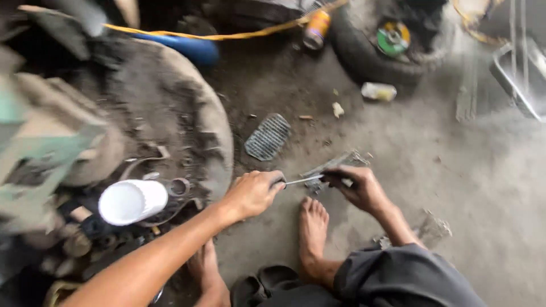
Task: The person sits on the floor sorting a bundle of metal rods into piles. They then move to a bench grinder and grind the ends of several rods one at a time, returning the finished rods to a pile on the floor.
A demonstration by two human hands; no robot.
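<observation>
Thin metal rod (303,180) is sitting low over the concrete floor (455,187), and I'm gripping it at both ends: left hand (253,193) fisting around the dark handle end, right hand (358,186) pinching the other end closed. Just behind it a flat metal piece (335,165) is lying on the floor, my bare foot (313,224) right below. Ribbed pedal pad (268,136) further back, white cup (132,201) off left.

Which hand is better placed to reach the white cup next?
Probably the left. The left hand grips the handle end of a thin metal tool and is nearer the white cup; the right hand pinches the tool's other end, farther off.
</observation>
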